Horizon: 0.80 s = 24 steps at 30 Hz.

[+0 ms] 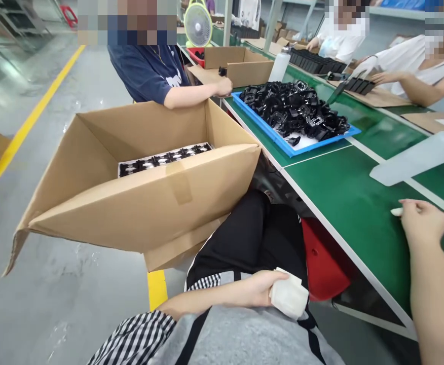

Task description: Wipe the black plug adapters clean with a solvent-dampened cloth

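Observation:
My left hand (263, 288) rests over my lap, its fingers closed around a white, soft-looking packet (290, 298) with a folded edge. What exactly the packet is, I cannot make out. Over the green table (343, 197) at the right is my right hand (423, 220), curled, with a small white piece (397, 211) sticking out from its fingertips. That piece's kind is too small to tell.
A large open carton (142, 208) with black parts in a white tray (164, 159) stands left of the table. On the table lie a blue tray (313, 148) heaped with black plastic parts (294, 109) and a translucent bottle (415, 157). Co-workers sit around it; a red stool (323, 263) is below.

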Motion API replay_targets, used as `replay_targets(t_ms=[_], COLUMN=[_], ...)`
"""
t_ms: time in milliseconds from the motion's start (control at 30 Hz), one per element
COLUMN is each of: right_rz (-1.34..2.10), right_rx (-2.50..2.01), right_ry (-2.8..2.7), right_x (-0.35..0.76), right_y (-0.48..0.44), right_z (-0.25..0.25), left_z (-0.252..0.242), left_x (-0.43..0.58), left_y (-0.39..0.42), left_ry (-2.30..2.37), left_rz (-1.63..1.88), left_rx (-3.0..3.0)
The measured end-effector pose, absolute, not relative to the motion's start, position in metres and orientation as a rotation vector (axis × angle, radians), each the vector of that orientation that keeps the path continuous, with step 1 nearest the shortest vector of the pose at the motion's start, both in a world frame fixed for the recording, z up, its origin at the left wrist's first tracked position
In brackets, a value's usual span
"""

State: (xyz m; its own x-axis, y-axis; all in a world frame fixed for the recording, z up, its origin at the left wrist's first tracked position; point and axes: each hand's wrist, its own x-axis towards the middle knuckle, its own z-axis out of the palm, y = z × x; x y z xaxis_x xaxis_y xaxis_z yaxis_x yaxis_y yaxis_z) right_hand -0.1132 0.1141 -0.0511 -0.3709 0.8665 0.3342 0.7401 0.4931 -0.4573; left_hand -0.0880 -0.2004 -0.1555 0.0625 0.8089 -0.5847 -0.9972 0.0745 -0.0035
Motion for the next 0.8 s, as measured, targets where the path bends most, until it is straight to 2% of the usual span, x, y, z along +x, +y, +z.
replay_targets(t_ms=[300,800], right_rz=[0.154,0.139], right_rx=[-1.460,-1.478], right_ry=[-2.163,-2.182], right_x=[-0.114,-0.087], right_y=[0.097,0.011], right_z=[-0.051,-0.057], left_z=[-0.153,-0.151], left_x=[-0.088,-0.076], left_y=[-0.212,-0.249], left_ry=[0.593,0.595], left_rz=[1.447,1.571], left_rx=[-0.509,-0.427])
